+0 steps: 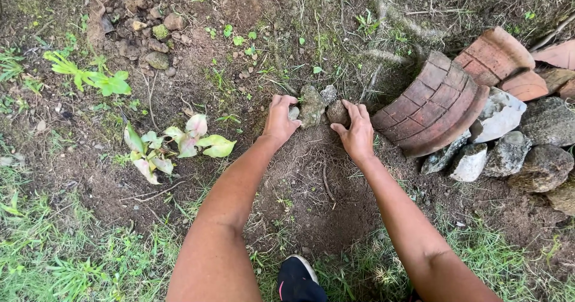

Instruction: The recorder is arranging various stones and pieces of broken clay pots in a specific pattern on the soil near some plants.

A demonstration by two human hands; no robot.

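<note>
We see our left hand (281, 121) cupped, fingers curled against the grey-green mossy rock (311, 105), with a small pale stone (293, 113) under the fingertips. Our right hand (357, 135) is closed over a round brown stone (338, 113) just beside that rock. Both stones sit at twelve o'clock of a shallow bare-earth hollow (317, 188). At two o'clock lies a broken ribbed terracotta pot shard (434, 107); it holds nothing that we can see. Grey rocks (509, 152) line up at three o'clock.

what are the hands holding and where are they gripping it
Left hand grips the left side of a grey stone; right hand cups a smaller brown stone from its right.
</note>
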